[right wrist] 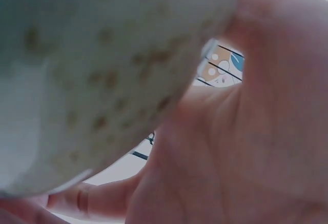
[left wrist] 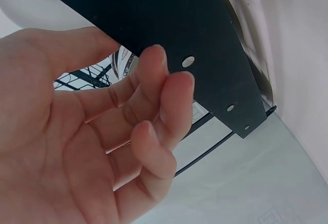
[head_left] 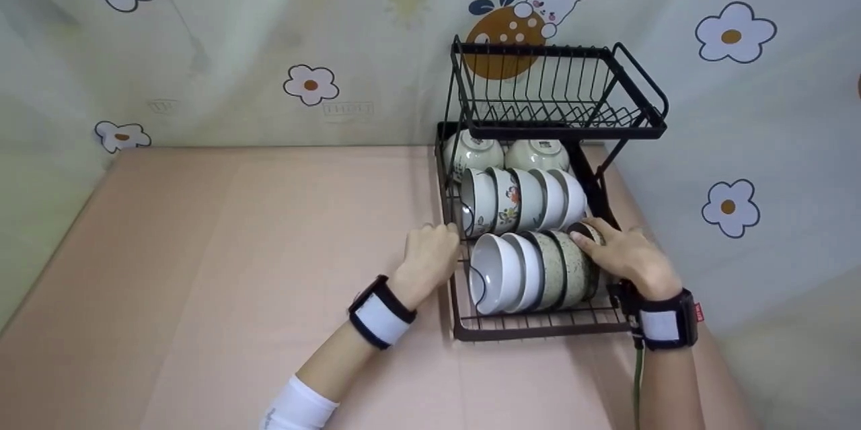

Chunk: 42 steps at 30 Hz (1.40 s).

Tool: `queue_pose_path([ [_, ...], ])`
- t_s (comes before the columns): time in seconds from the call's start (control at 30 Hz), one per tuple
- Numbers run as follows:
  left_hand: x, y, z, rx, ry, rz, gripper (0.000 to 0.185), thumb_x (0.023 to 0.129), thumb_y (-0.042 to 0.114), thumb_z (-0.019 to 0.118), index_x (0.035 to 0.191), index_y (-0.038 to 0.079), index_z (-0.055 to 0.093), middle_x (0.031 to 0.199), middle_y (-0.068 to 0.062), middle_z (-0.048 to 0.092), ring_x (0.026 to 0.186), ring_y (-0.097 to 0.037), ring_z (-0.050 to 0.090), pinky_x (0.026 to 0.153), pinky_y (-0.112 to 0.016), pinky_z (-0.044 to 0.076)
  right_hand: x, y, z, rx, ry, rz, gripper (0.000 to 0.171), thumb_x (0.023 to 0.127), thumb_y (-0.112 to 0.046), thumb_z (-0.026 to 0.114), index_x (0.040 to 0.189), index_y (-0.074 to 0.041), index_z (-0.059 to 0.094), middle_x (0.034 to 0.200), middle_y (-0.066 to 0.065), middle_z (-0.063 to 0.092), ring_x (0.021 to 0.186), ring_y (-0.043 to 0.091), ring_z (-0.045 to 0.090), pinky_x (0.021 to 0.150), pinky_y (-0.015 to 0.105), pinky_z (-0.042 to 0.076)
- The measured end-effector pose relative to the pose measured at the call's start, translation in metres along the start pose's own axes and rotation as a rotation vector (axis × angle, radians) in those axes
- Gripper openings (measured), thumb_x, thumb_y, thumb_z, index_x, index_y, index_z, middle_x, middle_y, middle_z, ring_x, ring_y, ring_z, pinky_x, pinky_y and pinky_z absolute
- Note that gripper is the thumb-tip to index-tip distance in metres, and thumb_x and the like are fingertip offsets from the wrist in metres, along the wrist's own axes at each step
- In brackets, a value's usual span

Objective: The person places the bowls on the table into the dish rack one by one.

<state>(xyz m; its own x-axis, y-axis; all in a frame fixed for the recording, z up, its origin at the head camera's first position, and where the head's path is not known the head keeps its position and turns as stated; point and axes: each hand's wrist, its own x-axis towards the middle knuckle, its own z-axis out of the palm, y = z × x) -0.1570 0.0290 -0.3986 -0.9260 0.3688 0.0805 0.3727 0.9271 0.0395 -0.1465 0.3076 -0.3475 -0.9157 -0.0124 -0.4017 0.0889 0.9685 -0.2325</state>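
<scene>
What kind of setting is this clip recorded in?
Probably a staged kitchen-style tabletop rather than a real kitchen: a black two-tier dish rack loaded with bowls stands on a pink table, backed by a cartoon flower-and-rabbit sheet instead of a wall.

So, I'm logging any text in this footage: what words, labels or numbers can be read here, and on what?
None can be read.
Backdrop sheet: faint embossed marks near the flowers, too blurred.
Red tag on the right wrist strap: too small.
Bowls and dish rack: patterns only, no lettering.
</scene>
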Motion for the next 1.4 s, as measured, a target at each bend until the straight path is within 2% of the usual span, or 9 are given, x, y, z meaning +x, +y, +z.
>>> queue_pose_path([
  [0.27, -0.0001, 0.0004, -0.0009, 0.008, 0.006, 0.008, 0.024, 0.089, 0.026, 0.063, 0.097, 0.003, 0.064, 0.083, -0.008, 0.069, 0.071, -0.021, 0.064, 0.054, -0.031, 0.053, 0.0018, 0.0029, 0.0013, 0.0, -0.039, -0.062, 0.076, 0.094, -0.067, 0.021, 0.151, -0.019, 0.019, 0.145, 0.041, 0.024, 0.131, 0.062, 0.02, 0.096, 0.077, 0.028],
  [0.5, 0.0004, -0.0004, -0.0007, -0.003, 0.013, 0.017, 0.021, 0.089, 0.023, 0.063, 0.095, 0.003, 0.064, 0.08, -0.007, 0.068, 0.068, -0.021, 0.063, 0.053, -0.03, 0.052, 0.0026, 0.0033, 0.0009, 0.006, -0.058, -0.074, 0.075, 0.094, -0.067, 0.02, 0.151, -0.019, 0.019, 0.144, 0.04, 0.027, 0.129, 0.062, 0.028, 0.093, 0.075, 0.033],
  [0.77, 0.0003, -0.0005, -0.0008, 0.0, -0.01, 0.011, 0.03, 0.085, 0.029, 0.069, 0.098, 0.003, 0.064, 0.081, -0.008, 0.068, 0.069, -0.021, 0.064, 0.053, -0.03, 0.052, 0.0014, 0.0035, 0.0004, 0.005, -0.044, -0.09, 0.076, 0.094, -0.067, 0.022, 0.151, -0.018, 0.021, 0.145, 0.037, 0.029, 0.128, 0.061, 0.031, 0.094, 0.074, 0.033],
  [1.03, -0.0001, -0.0005, -0.0001, -0.006, 0.015, 0.012, 0.022, 0.088, 0.024, 0.064, 0.096, 0.003, 0.064, 0.081, -0.009, 0.069, 0.069, -0.022, 0.064, 0.053, -0.032, 0.053, 0.0002, 0.0024, 0.0005, 0.027, -0.053, -0.082, 0.078, 0.092, -0.07, 0.023, 0.15, -0.018, 0.023, 0.147, 0.034, 0.03, 0.128, 0.059, 0.033, 0.093, 0.074, 0.033],
  [1.27, 0.0, 0.0001, -0.0004, 0.02, -0.019, 0.008, 0.034, 0.082, 0.033, 0.071, 0.098, 0.003, 0.064, 0.083, -0.007, 0.069, 0.07, -0.021, 0.064, 0.054, -0.03, 0.052, -0.0003, 0.0022, -0.0018, 0.04, -0.024, -0.06, 0.083, 0.088, -0.074, 0.028, 0.148, -0.016, 0.025, 0.142, 0.036, 0.037, 0.125, 0.057, 0.039, 0.093, 0.07, 0.038],
  [1.4, 0.0005, -0.0001, 0.0001, 0.016, -0.012, 0.006, 0.027, 0.086, 0.027, 0.068, 0.097, 0.003, 0.064, 0.083, -0.007, 0.069, 0.071, -0.021, 0.065, 0.054, -0.031, 0.053, -0.0018, 0.0019, -0.0027, 0.043, 0.023, -0.073, 0.083, 0.089, -0.071, 0.031, 0.149, -0.013, 0.025, 0.143, 0.035, 0.036, 0.127, 0.057, 0.037, 0.096, 0.07, 0.035],
])
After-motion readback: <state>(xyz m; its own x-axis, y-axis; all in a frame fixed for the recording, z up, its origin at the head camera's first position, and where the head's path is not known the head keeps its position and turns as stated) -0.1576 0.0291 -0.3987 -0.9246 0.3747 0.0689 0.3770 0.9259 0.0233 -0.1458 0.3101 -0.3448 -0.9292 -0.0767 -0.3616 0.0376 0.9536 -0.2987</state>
